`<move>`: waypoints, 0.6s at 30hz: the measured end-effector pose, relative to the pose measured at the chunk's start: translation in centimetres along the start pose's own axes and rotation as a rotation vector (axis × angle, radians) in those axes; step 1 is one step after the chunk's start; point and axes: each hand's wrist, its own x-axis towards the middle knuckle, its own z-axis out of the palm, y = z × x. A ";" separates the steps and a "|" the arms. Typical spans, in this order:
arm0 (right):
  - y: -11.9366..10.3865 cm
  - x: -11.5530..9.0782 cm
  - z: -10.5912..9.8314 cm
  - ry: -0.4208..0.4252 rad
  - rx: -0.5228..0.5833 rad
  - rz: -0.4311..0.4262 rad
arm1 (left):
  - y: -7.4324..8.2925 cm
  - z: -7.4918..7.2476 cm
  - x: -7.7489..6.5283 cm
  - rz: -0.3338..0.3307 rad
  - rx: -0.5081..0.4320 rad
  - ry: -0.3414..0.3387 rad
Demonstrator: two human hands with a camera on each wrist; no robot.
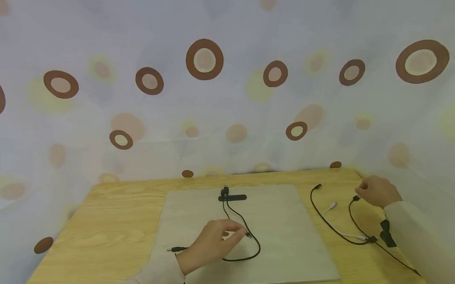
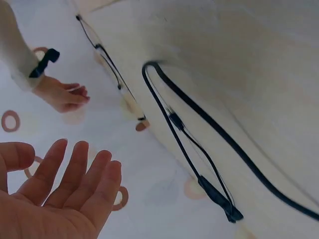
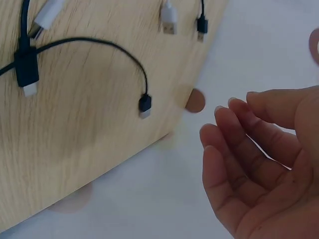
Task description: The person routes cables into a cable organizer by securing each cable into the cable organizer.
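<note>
Two bare hands, two black cables, one wooden table

Lower left of the head frame: wooden table (image 1: 105, 221); plug (image 1: 176, 249) of the board cable (image 1: 259, 248), pointing left; left hand (image 1: 213, 244), entering from the lower edge, thumb and forefinger nearly meeting, grasping nothing, fingers relaxed and spread in the left wrist view; lower centre: pale board (image 1: 300, 237), carrying that cable, its loop bulging right; second plug (image 1: 248, 234) just beside the left fingertips in the head view, yet apart from the hand in the wrist view; above it, dark bar (image 1: 239, 198).

Lower right: branched cable (image 1: 318, 212) with a white lead (image 1: 326, 215), on bare wood; its black plug (image 1: 356, 198) lies just below and left of the right hand (image 1: 377, 191), the nearer hand, axis slanting up towards the fingers, untouched in the right wrist view; hand bent leftward at the wrist, fingers loosely curved, grasp empty; sleeve (image 1: 421, 240) reaching the right edge, dark band (image 1: 388, 234) beside it.
</note>
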 end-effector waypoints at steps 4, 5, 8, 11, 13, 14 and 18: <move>2.1 0.8 0.5 0.007 -0.006 0.071 | 0.9 1.7 -0.5 0.062 -0.039 -0.072; 2.5 1.0 0.8 0.006 0.002 0.093 | 1.1 2.1 -0.7 0.074 -0.052 -0.089; 3.2 1.4 2.2 -0.016 0.040 0.151 | 1.5 2.8 -1.3 0.087 -0.132 -0.132; 3.2 1.3 3.1 -0.072 0.077 0.197 | 1.8 3.4 -1.7 0.068 -0.239 -0.161; 3.5 1.3 3.6 -0.099 0.080 0.234 | 2.1 3.8 -1.8 0.046 -0.319 -0.181; 3.7 1.5 3.8 -0.099 0.076 0.260 | 2.3 3.9 -1.8 0.042 -0.345 -0.186; 4.4 2.3 4.7 -0.089 0.066 0.379 | 2.7 4.1 -2.1 -0.009 -0.440 -0.234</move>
